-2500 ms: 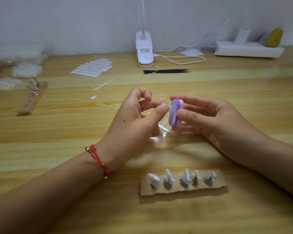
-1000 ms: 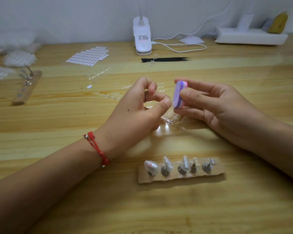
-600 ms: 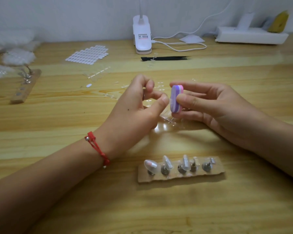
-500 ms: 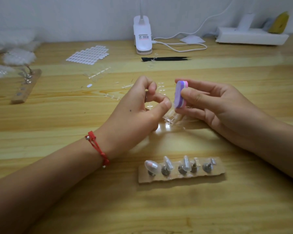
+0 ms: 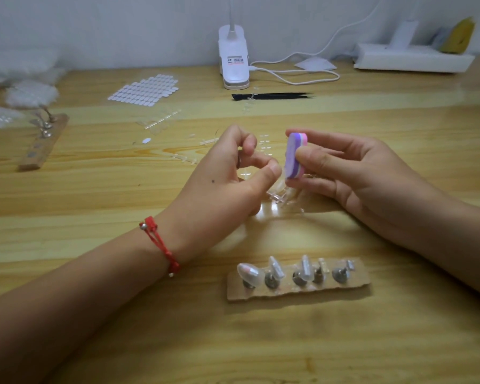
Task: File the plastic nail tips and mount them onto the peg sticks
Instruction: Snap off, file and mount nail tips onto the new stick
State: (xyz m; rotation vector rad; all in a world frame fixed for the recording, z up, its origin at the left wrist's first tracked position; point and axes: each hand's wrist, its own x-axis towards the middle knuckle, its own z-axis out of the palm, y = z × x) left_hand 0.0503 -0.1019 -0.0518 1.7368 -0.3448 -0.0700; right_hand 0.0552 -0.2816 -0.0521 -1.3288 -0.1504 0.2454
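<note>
In the middle of the frame the left hand (image 5: pixel 227 173) is curled, thumb and forefinger pinching what I take to be a clear nail tip (image 5: pixel 280 185), so glassy I can barely make it out. Just right of it the right hand (image 5: pixel 352 173) grips the purple-and-pink buffer block (image 5: pixel 294 155) upright between thumb and fingers, its face turned to the pinch. To file well, I'd keep the tip held firm close to its edge, use short light strokes in one line, and turn the tip rather than the block. At the lower centre the cardboard peg strip (image 5: pixel 355 284) lies untouched, and some of its pegs already carry tips (image 5: pixel 248 273). Compared with the oldest frame, the block sits a little higher against the thumb. Both grips look the same, and so does the strip.
</note>
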